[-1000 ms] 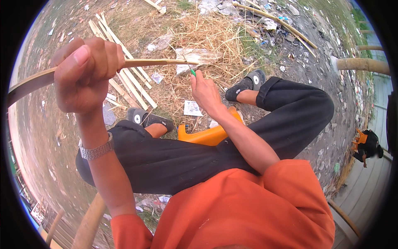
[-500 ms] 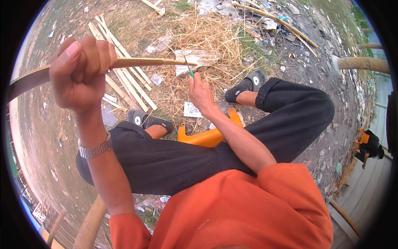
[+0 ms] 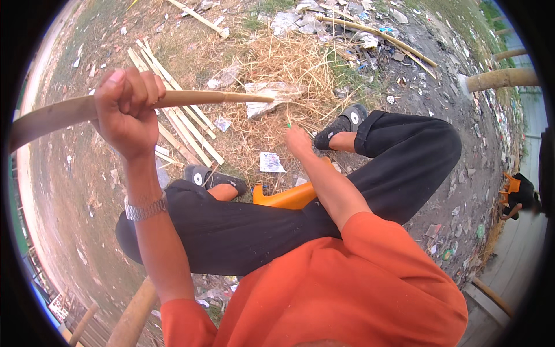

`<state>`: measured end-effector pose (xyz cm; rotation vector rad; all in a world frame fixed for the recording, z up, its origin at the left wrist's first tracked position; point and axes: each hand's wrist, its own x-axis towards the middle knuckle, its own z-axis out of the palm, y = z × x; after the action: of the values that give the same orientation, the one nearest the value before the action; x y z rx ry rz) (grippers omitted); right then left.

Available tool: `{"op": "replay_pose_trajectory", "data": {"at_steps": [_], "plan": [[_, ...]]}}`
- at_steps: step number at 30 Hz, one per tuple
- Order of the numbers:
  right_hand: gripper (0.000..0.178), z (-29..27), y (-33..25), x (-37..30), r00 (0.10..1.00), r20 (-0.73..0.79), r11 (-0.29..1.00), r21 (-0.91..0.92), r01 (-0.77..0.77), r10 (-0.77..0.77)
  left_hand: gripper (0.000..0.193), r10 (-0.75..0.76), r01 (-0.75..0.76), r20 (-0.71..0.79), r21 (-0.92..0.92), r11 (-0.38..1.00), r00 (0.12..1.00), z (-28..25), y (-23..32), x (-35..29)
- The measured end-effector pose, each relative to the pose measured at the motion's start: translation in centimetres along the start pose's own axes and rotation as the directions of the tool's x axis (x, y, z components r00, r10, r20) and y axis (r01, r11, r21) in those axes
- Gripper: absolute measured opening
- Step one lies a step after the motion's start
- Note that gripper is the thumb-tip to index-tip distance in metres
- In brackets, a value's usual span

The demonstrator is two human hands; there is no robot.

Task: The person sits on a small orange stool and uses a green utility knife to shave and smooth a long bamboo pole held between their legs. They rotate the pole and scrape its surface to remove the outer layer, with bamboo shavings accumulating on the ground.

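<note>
My left hand (image 3: 130,113) is raised and closed in a fist around a long bamboo strip (image 3: 199,97). The strip runs from the left rim to a narrower, pale tip above the heap of shavings. My right hand (image 3: 299,141) is closed on a small knife (image 3: 288,125) below and to the right of that tip, apart from it. Only a bit of the knife's green handle shows now; its thin blade, seen earlier, cannot be made out.
Several split bamboo strips (image 3: 182,130) lie on the ground left of the straw-coloured shavings (image 3: 295,66). An orange plastic seat (image 3: 283,198) is under my legs. Litter and a bamboo pole (image 3: 378,36) lie farther off. At the right, another person (image 3: 523,194) sits near a wall.
My right hand and the knife have moved off the strip's tip, down and to the right, toward me. My left hand still grips the strip, which has shifted slightly right.
</note>
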<state>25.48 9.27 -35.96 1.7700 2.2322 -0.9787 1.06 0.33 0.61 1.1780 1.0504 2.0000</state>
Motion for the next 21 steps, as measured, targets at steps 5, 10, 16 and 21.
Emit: {"op": "replay_pose_trajectory", "data": {"at_steps": [5,10,16,21], "plan": [[0.039,-2.4,-0.7,-2.2,0.990,-0.051,0.979,0.160,-0.124,0.134,0.035,0.011,0.001,-0.225,0.055,0.998,0.974,0.6,0.0,0.1],[0.036,-7.3,-8.8,-2.6,0.976,-0.158,0.931,0.309,0.195,-0.152,0.035,0.024,-0.004,-0.360,0.056,0.998,0.933,0.8,0.2,1.1],[0.037,-4.3,-8.2,-1.1,0.968,-0.136,0.941,0.237,0.241,-0.213,0.036,0.022,-0.003,-0.260,0.072,0.997,0.965,1.4,0.0,1.0],[0.035,-4.5,-6.3,-0.9,0.982,-0.104,0.981,0.101,0.166,-0.156,0.036,0.030,-0.018,-0.190,0.063,0.998,0.981,1.2,-0.2,0.0]]}}
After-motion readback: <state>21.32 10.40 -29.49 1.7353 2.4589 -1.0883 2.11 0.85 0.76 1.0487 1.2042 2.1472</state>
